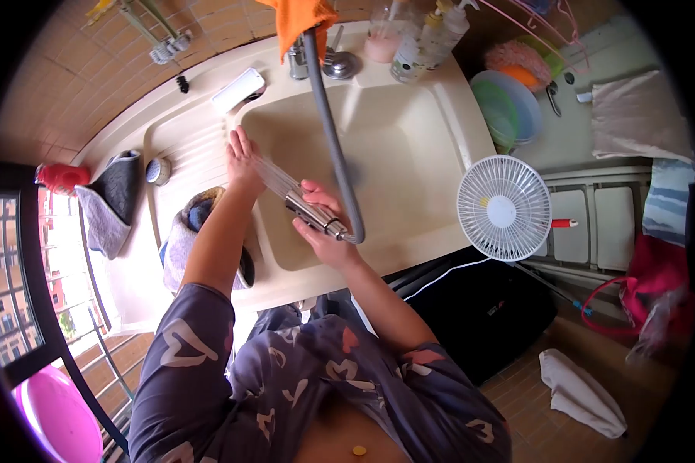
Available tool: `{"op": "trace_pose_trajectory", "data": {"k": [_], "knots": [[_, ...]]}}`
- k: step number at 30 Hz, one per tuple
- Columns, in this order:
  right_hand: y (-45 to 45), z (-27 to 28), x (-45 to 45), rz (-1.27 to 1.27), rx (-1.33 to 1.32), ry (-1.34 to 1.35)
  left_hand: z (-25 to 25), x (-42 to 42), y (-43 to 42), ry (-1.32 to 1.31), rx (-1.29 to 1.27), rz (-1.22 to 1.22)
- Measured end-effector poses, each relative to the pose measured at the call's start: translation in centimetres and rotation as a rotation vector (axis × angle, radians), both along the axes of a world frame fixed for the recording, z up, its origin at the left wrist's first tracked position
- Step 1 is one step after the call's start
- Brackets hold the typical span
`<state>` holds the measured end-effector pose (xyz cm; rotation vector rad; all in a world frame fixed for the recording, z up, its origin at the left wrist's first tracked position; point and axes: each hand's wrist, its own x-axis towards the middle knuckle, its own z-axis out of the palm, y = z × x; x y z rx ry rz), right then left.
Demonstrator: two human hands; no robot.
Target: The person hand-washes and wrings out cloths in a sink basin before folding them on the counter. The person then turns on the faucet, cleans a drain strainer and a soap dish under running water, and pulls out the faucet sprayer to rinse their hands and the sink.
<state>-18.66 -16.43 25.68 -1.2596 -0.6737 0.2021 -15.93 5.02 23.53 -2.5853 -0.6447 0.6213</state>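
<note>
My right hand [328,237] is wrapped round a silver spray head [315,215] on a grey hose [330,131], low over the left part of the beige sink [409,147]. Water streams [274,176] from the spray head toward my left hand [243,158]. That hand is at the sink's left edge, its fingers stretched out and nothing in it. Just left of my left forearm, bundled grey cloths [184,245] lie on the ribbed drainboard [181,127].
A white soap tray [238,90], the faucet [297,62] and soap bottles [417,50] line the back rim. At the right are a white fan [504,208] and stacked basins [521,104]. Left lie a grey cloth [114,201] and a small round brush [158,170].
</note>
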Motion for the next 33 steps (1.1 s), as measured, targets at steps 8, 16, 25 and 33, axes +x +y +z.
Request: {"op": "trace_pose_trajectory", "data": {"k": [8,16,25,33], "knots": [[-4.6,-2.3,0.2,0.000,-0.209,0.223,-12.1,-4.5,-10.0,0.606,-0.254,-0.228],[-7.0,1.4,2.7,-0.050,-0.700,0.155,-11.0,-1.9,-15.3,0.232,-1.316,-0.151],[-7.4,-2.2,10.3,-0.416,-0.742,-0.496,-18.7,5.6,-25.1,-0.074,-1.550,-0.566],[-7.7,-4.3,13.3,-0.496,-0.679,-0.464,-24.0,13.6,-27.6,0.101,-1.491,-0.638]]}}
